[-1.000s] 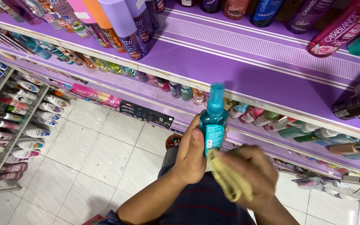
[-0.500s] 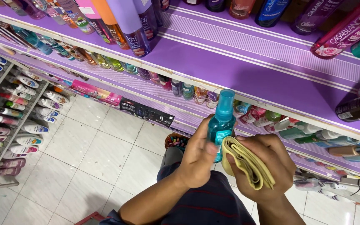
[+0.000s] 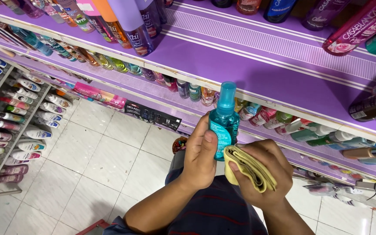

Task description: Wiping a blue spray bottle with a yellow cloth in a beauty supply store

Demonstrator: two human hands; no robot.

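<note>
The small teal plastic spray bottle [image 3: 223, 126] stands upright in the left hand [image 3: 201, 156], fingers closed around it. The right hand [image 3: 264, 174] grips a folded yellow cloth [image 3: 246, 167] touching the bottle's lower side. Behind – purple shelves [image 3: 257, 65] with many bottles; below, white tiled floor [image 3: 96, 161].

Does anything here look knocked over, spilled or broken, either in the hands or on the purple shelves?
Nothing stands out. The left hand holds the teal spray bottle upright with its cap on, the right hand presses a folded yellow cloth against its lower side, and no liquid shows. Bottles on the purple shelf stand in rows.
</note>
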